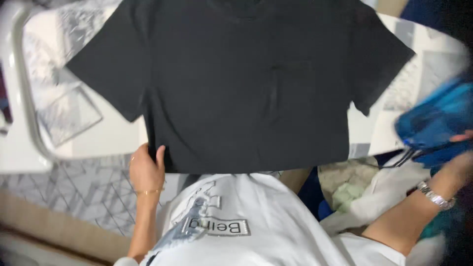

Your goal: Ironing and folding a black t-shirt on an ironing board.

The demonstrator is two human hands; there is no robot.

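Observation:
A black T-shirt (246, 83) lies spread flat on a white padded board (113, 133), collar away from me. My left hand (145, 170) pinches the shirt's near left hem corner, thumb on top. My right hand (460, 157), blurred at the right edge with a silver watch on its wrist, grips a blue object (438, 120) that looks like an iron; its shape is smeared by motion. The blue object hovers over the board's right end, apart from the shirt.
A pile of clothes (374, 192) in white, green and beige sits low on the right beside me. A patterned grey cloth (74, 187) hangs below the board on the left. A curved white rail (27, 98) runs along the left side.

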